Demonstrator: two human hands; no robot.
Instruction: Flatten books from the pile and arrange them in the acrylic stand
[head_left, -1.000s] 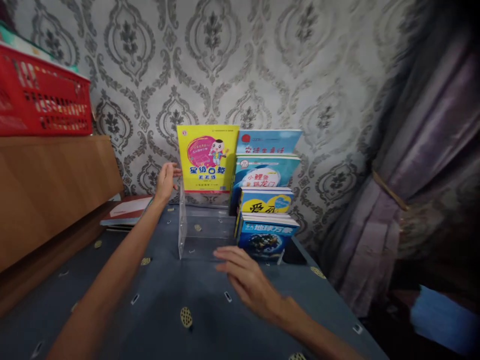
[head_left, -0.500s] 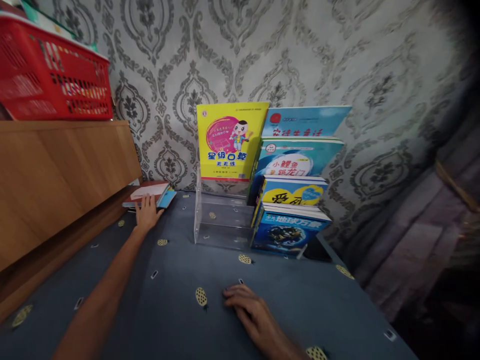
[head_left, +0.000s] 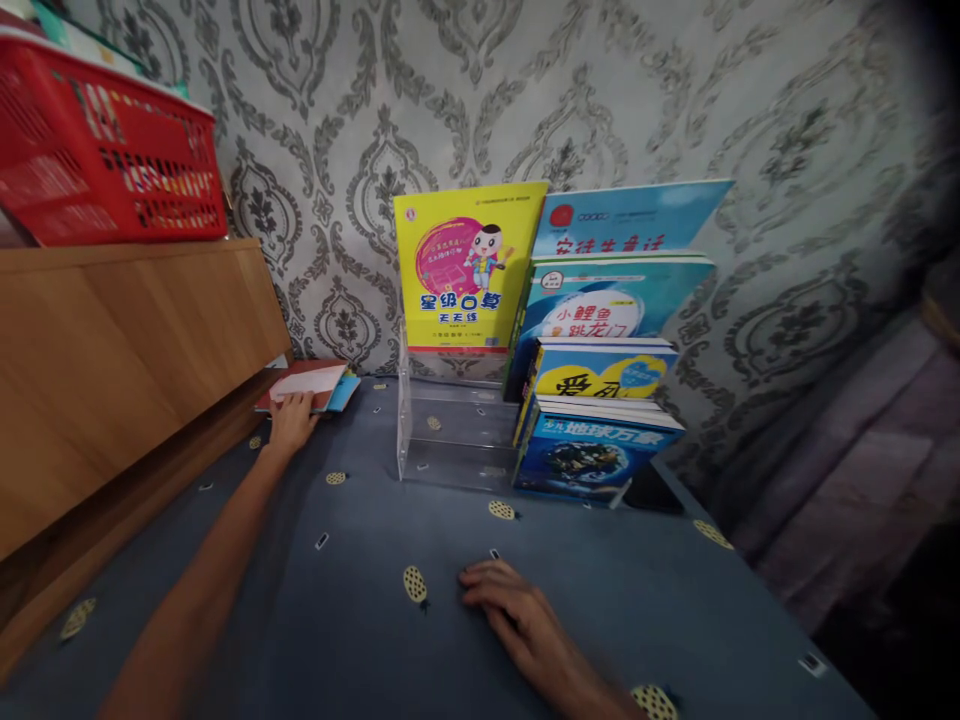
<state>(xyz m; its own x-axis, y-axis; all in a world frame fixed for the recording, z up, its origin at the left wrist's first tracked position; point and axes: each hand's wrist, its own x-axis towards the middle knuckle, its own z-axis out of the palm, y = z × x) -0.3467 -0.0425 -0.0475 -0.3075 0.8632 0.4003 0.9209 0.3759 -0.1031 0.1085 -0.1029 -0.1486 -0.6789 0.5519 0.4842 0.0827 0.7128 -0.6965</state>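
At the far left of the table, my left hand [head_left: 291,424] rests on the front edge of a small stack of books [head_left: 315,385]. Its fingers lie stretched over the pinkish-red top cover, and blue pages or covers stick out at the right side. The thumb is hard to make out. Near the front middle, my right hand [head_left: 517,615] lies on the tablecloth, fingers loosely extended, holding nothing. Beyond it stands a clear acrylic book rack [head_left: 403,430]. A yellow workbook [head_left: 472,270] stands in its back left; its right side bears blue and teal books [head_left: 615,295] and an earth-cover book [head_left: 592,455].
A wooden cabinet [head_left: 135,370] borders the table on the left, with a red plastic basket [head_left: 142,160] on top. Patterned wallpaper [head_left: 352,150] rises behind. A dark flat object [head_left: 652,490] lies right of the rack; a greyish curtain [head_left: 862,440] hangs at the right.
The view has shifted slightly, so the rack and books appear a little further right and larger. My left hand has slid a bit left along the stack; my right hand stays on the cloth.
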